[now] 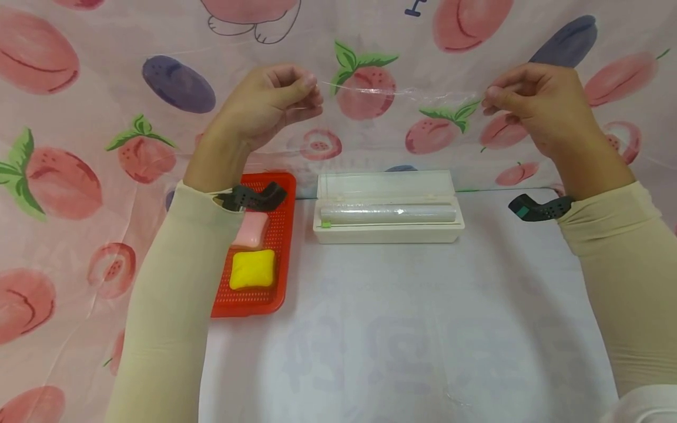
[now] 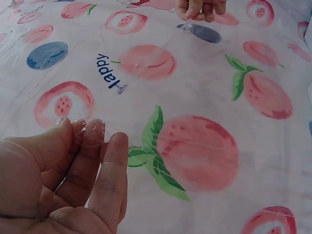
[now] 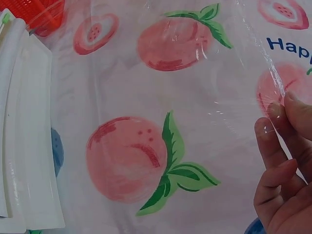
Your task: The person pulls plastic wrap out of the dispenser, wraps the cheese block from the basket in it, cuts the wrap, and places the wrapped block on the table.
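A clear sheet of plastic wrap [image 1: 378,90] stretches between both raised hands, its top edge catching the light. My left hand [image 1: 277,100] pinches one corner between thumb and fingers; the left wrist view shows the film bunched at the fingertips. The opposite corner is pinched by my right hand [image 1: 534,106]. Below and between the hands stands a white wrap dispenser box [image 1: 388,234] with its lid [image 1: 386,183] raised. Inside lies the roll of plastic wrap [image 1: 388,212]; a small green slide cutter [image 1: 325,224] sits at the left of its front edge. The film's lower part is hard to make out.
A red plastic basket [image 1: 288,258], left of the box and partly behind the left sleeve, holds a yellow block [image 1: 252,269] and a pink block [image 1: 254,230]. Fruit-print cloth [image 1: 158,223] covers the back and left. A white rounded object [image 1: 645,405] is at the lower right corner.
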Motion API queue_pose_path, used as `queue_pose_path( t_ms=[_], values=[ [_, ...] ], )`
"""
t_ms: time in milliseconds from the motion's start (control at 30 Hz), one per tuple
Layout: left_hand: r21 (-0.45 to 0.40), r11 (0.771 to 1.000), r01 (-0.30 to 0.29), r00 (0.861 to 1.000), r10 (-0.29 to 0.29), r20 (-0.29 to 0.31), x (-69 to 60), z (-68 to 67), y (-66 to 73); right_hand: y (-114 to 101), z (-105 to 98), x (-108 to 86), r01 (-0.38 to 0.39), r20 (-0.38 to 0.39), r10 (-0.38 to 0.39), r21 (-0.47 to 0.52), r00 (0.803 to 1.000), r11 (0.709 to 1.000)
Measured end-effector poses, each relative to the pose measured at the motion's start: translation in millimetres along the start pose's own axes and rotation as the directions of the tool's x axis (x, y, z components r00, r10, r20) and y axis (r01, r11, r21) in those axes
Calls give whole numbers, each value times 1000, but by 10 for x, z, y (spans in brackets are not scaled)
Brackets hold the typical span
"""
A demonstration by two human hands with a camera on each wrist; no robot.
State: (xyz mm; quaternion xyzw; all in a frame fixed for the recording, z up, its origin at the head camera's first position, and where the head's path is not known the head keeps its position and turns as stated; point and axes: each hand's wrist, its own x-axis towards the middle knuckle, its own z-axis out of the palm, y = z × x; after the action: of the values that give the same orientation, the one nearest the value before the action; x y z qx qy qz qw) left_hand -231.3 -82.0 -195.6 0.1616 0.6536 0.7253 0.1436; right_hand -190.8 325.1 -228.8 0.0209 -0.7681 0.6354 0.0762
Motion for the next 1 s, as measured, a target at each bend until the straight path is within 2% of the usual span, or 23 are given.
queue_pose_path(
  t_ms=[300, 733, 1000],
  values=[
    [-25, 1000, -7, 1000, 7, -10, 18, -8, 6, -39, -2, -4, 13, -14, -14, -42, 1000, 999],
    [6, 998, -55, 998, 55, 7, -55, -15, 68, -135, 28, -26, -9, -34, 6, -75, 999, 997],
    [57, 998, -27, 999, 26, 18, -154, -17, 4, -69, 21, -121, -55, -31, 50, -179, 998, 982]
  ],
)
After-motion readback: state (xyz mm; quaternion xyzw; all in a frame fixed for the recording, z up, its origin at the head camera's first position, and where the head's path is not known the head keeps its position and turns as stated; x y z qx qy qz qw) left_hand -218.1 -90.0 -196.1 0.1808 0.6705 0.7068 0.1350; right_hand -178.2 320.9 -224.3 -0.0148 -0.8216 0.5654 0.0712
